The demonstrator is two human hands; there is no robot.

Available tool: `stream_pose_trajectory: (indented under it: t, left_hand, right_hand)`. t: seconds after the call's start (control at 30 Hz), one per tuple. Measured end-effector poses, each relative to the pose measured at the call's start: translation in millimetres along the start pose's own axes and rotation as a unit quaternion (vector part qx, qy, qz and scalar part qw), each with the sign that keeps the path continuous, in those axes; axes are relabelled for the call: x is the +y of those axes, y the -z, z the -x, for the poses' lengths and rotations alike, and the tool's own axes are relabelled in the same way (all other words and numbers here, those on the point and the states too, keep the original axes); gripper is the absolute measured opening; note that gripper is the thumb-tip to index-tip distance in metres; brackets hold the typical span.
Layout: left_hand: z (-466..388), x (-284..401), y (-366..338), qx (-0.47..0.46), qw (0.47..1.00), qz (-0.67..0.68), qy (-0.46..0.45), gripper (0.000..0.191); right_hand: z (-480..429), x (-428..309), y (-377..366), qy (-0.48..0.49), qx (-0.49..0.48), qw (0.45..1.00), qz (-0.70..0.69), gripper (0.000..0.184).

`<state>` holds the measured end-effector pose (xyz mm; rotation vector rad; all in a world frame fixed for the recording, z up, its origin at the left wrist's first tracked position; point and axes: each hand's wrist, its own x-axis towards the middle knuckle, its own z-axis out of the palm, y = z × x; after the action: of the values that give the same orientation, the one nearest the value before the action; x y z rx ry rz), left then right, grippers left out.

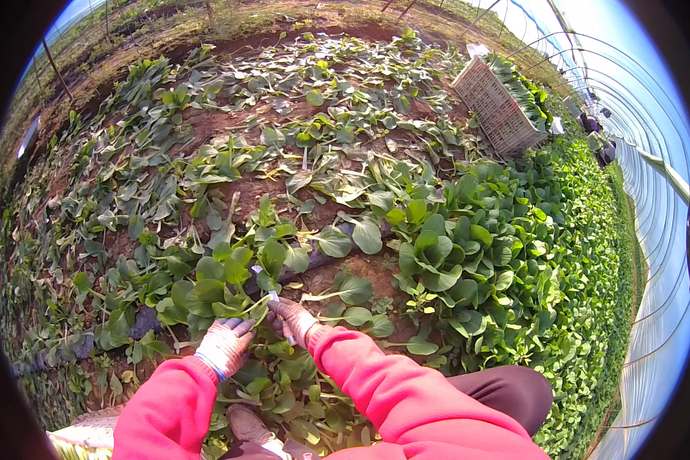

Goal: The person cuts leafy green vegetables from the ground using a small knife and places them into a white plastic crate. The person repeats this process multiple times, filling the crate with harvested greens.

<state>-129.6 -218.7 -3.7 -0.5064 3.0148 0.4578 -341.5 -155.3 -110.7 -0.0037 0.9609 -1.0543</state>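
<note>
My left hand (227, 345), in a pale glove with dark fingertips, holds a leafy green plant like bok choy (218, 287) near its stalks. Just to the right, my right hand (290, 319), also gloved, is closed around a slim pale object (274, 296). One end of it shows above the fingers and another below; I cannot tell what it is. The fingers of this hand are against a light stalk of the plant. Cut leaves (353, 290) lie on the soil to the right of my hands.
Standing leafy greens (437, 253) grow densely on the right. A plastic crate (494, 106) filled with greens rests tilted farther up. Wilted leaves (333, 75) cover the soil ahead. A pale container (89, 434) is at lower left, by my shoe (248, 426). Clear tunnel sheeting (650, 356) borders the right.
</note>
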Motion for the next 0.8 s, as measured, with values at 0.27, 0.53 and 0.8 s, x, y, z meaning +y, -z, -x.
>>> stream_pose_trajectory:
  t: [0.27,0.53,0.8]
  left_hand:
    - [-1,26,45,0.075,0.993,0.066,0.062,0.036]
    - [-38,45,19,-0.088,0.917,0.218,0.323,0.048]
    - [-51,39,4,-0.066,0.963,0.111,0.235,0.020]
  right_hand:
    - [45,-3,-14,0.175,0.052,0.980,0.082,0.012]
    - [72,-20,-25,0.051,-0.053,0.979,0.192,0.028]
    - [29,-39,6,0.079,0.075,0.723,0.682,0.037]
